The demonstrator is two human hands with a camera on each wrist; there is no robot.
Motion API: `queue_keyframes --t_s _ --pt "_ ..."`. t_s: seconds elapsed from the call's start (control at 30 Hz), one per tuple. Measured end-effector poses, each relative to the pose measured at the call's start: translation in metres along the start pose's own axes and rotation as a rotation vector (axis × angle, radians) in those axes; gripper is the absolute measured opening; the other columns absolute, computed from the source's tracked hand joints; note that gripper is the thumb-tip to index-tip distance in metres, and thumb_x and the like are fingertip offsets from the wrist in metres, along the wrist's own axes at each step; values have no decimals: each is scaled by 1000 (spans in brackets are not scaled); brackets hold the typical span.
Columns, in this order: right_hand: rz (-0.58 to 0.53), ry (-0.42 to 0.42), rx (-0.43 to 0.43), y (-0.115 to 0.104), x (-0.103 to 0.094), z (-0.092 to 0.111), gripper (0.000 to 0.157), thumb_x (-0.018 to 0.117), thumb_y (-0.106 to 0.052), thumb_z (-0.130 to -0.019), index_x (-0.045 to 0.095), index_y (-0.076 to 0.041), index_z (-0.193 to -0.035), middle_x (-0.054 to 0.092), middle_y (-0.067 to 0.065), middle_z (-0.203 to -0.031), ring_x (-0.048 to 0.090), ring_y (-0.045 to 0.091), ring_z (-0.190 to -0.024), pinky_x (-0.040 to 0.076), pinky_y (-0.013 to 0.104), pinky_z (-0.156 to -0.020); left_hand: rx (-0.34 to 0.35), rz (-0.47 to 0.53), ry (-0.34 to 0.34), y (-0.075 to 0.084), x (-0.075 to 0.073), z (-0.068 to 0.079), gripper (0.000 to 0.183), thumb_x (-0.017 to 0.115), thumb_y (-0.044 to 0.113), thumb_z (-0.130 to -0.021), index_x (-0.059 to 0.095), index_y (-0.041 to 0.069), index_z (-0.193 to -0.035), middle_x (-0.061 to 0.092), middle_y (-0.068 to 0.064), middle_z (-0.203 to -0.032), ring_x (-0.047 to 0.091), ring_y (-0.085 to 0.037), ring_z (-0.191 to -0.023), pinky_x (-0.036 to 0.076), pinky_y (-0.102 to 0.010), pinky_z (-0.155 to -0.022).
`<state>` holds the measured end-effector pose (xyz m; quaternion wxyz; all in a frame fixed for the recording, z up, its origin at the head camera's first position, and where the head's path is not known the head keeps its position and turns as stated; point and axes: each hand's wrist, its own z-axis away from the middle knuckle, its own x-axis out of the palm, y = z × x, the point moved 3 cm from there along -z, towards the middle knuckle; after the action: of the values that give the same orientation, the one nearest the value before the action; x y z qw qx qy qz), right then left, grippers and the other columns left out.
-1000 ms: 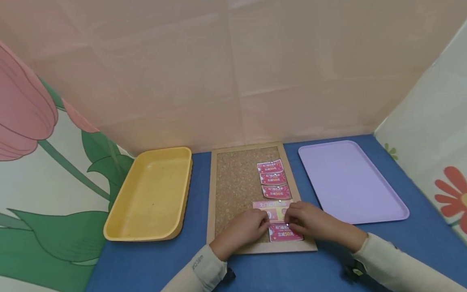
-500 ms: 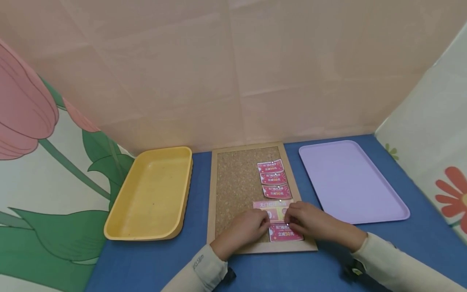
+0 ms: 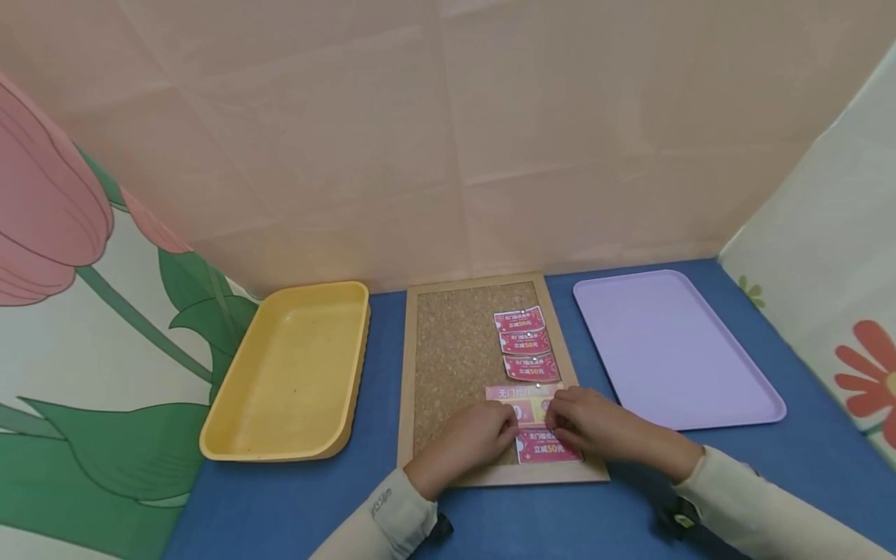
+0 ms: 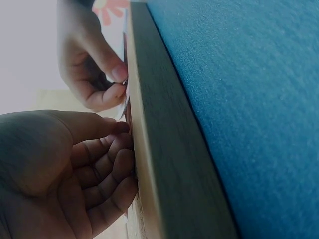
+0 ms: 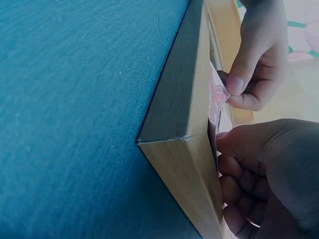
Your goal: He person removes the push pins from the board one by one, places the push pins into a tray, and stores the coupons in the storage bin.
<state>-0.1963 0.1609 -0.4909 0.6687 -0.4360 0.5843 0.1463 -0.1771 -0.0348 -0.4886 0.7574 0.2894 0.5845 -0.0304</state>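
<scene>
In the head view, several red coupons and a larger pale pink-and-yellow coupon (image 3: pixel 521 394) lie in a column on a wood-framed cork board (image 3: pixel 448 334). My left hand (image 3: pixel 465 435) pinches the upper left corner of the lowest red coupon (image 3: pixel 548 449); that corner lifts off the board, as the right wrist view shows. Thumb and fingers of my right hand (image 3: pixel 588 420) pinch at the same coupon's top edge, where a small pushpin sits, mostly hidden by the fingertips. Small pins also show at the top edges of the upper red coupons (image 3: pixel 525 342).
A yellow tray (image 3: pixel 287 373) stands left of the board and a flat lilac tray (image 3: pixel 675 346) lies to its right. Blue cloth (image 3: pixel 532 517) covers the table. Pink sheeting (image 3: pixel 448 140) rises behind, with floral sheets at both sides.
Both hands stay in place at the lowest coupon. The right fingertips shift very slightly over the pushpin, which shows less now than before.
</scene>
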Motion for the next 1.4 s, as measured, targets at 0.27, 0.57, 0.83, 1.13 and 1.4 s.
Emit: queue_keyframes --t_s 0.27,0.57,0.83,1.13,1.4 --pt "-18 3 11 2 1 2 11 73 -22 -87 64 -24 -93 54 -16 -86 46 2 -76 44 31 -71 4 4 2 1 -2 1 18 59 27 -97 62 21 -81 50 9 -64 44 -6 -55 36 -23 -51" --pt "-14 13 9 0 1 3 11 74 -23 -86 65 -22 -92 54 -14 -84 46 3 -74 44 27 -67 12 22 -4 2 -3 1 19 59 25 -97 61 20 -79 50 8 -63 44 -6 -54 36 -22 -50" --pt "24 30 1 0 1 1 12 76 -24 -84 66 -22 -89 53 -17 -81 46 1 -72 46 25 -64 8 16 0 1 -2 1 19 59 25 -97 61 21 -78 50 8 -63 44 -6 -54 36 -23 -50" --pt "86 30 6 0 3 -1 11 75 -29 -83 66 -24 -87 51 -19 -78 45 1 -68 46 24 -63 5 5 4 1 -2 0 20 59 26 -97 61 21 -78 50 8 -62 43 -6 -54 36 -23 -50" --pt "112 70 -53 -2 3 -1 13 75 -24 -81 63 -23 -82 48 -18 -74 43 1 -66 44 25 -62 13 -15 16 0 0 -1 23 59 27 -97 58 22 -74 49 9 -61 42 -6 -53 35 -23 -49"
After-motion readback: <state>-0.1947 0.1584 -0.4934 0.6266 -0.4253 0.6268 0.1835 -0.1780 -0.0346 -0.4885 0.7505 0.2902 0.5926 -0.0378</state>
